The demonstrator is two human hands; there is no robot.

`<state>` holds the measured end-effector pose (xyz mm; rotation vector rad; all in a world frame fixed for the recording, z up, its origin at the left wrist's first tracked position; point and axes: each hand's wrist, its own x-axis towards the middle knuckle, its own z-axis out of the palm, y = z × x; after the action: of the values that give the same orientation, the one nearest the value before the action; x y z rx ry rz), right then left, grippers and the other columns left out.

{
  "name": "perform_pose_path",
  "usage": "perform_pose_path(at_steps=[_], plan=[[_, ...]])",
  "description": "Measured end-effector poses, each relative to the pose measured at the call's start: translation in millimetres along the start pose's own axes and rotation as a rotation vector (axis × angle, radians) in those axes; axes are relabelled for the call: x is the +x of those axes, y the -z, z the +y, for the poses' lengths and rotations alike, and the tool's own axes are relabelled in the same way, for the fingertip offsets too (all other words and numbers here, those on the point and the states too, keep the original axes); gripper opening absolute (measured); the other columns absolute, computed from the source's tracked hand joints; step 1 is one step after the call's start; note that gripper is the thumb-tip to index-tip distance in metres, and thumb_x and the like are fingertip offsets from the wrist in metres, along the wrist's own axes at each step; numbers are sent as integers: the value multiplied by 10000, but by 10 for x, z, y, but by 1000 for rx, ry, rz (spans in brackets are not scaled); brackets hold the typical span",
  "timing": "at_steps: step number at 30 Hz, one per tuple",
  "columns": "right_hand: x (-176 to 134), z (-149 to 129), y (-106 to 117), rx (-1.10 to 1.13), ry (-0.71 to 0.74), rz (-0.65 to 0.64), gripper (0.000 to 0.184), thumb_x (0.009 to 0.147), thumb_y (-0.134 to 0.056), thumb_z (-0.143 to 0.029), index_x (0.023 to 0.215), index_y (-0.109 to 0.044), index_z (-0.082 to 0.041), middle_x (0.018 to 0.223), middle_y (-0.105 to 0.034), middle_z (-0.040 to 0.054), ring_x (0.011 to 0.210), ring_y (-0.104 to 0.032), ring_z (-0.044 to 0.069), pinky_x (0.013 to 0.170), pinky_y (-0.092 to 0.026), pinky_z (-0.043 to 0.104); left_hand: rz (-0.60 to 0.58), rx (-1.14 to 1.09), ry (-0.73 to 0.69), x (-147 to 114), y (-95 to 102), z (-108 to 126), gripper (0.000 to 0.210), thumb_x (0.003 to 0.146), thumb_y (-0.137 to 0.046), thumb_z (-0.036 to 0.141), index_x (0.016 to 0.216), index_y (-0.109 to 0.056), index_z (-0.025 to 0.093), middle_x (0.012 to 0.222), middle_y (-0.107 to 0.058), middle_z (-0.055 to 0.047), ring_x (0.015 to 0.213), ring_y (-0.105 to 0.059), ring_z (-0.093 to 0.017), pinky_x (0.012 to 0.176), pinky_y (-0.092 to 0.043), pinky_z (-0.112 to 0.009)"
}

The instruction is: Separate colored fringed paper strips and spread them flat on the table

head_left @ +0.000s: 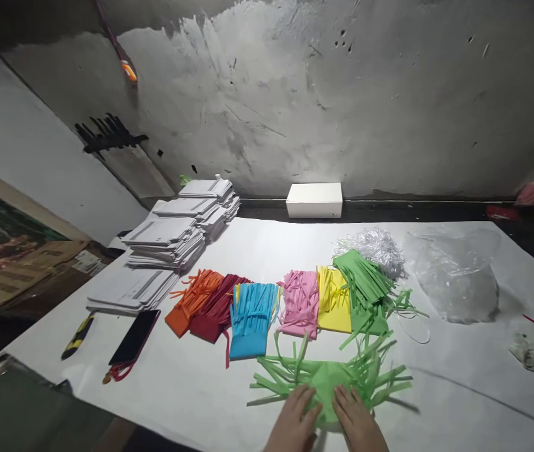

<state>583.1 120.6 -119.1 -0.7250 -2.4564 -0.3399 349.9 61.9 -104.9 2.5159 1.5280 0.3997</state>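
Left hand (292, 422) and right hand (357, 422) lie flat and open, pressing a fringed green paper piece (327, 378) on the worktop (459, 376); six coloured fringed stacks (252, 317) lie ready behind.

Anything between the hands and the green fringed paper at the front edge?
Nothing visible. The left hand and right hand both rest flat on the green fringed paper, fingers directly on it. The blue fringed piece lies farther back, apart from both hands.

Paper, plastic and plaster

Matt green fringed paper (327, 376) lies on a smooth white paper-covered surface (459, 370); the bag (455, 276) is glossy clear plastic, the wall (342, 94) rough scuffed plaster.
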Motion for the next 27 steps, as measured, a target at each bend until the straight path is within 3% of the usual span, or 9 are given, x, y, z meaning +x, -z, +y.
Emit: perform_pose_path(at_steps=[2, 4, 7, 11, 15, 18, 21, 27], plan=[[-44, -32, 3, 12, -16, -23, 352, 899, -419, -90, 1153, -654, -155, 1184, -713, 61, 1115, -645, 200, 923, -539, 333, 62, -84, -4, 77, -166, 158, 509, 685, -647, 108, 1176, -577, 225, 1223, -642, -133, 1112, -582, -303, 914, -508, -456], [-95, -45, 28, 56, -62, -25, 311, 923, -434, -121, 1152, -643, -152, 1191, -704, 72, 1142, -622, 206, 947, -522, 351, 99, -139, 41, 198, -199, 261, 378, 726, -636, 117, 1087, -595, 224, 1110, -665, -111, 997, -604, -277, 843, -516, -430], [-194, -88, 71, 238, -224, -49, 268, 944, -434, -129, 1104, -639, -194, 1135, -703, 65, 1116, -609, 216, 994, -477, 407, 139, -206, 71, 311, -117, 293, 215, 815, -560, 81, 982, -601, 211, 998, -661, -81, 897, -594, -232, 772, -493, -378], [-239, -175, 129, 444, -505, -225, 216, 948, -461, -157, 908, -655, -244, 875, -648, 26, 858, -606, 199, 810, -496, 380, 147, -276, 64, 271, -10, 250, 182, 855, -509, 73, 928, -612, 204, 944, -640, -62, 868, -566, -211, 748, -467, -349], [-146, -176, 154, 484, -619, -333, 179, 859, -561, -104, 761, -653, -223, 807, -611, 13, 824, -582, 199, 763, -452, 353, 122, -317, 97, 216, 54, 281, 171, 850, -533, 86, 947, -620, 196, 957, -630, -70, 890, -555, -225, 775, -469, -375], [-52, -90, 178, 528, -658, -396, 167, 787, -627, -98, 688, -664, -227, 772, -623, -12, 803, -593, 182, 780, -433, 332, 86, -359, 164, 238, 109, 327, 148, 819, -598, 115, 940, -628, 196, 968, -627, -77, 908, -557, -239, 798, -473, -399], [33, 12, 229, 564, -644, -434, 190, 804, -630, -134, 665, -682, -253, 748, -638, -34, 761, -600, 161, 734, -431, 299, 49, -373, 219, 281, 138, 351, 119, 809, -627, 142, 912, -641, 199, 971, -631, -77, 915, -562, -247, 800, -474, -406], [109, -17, 286, 499, -590, -364, 166, 878, -529, -144, 796, -646, -228, 851, -645, 14, 809, -604, 196, 737, -464, 329, -5, -269, 274, 356, 73, 330, 146, 827, -546, 87, 824, -636, 201, 908, -643, -62, 857, -569, -240, 753, -471, -401]])
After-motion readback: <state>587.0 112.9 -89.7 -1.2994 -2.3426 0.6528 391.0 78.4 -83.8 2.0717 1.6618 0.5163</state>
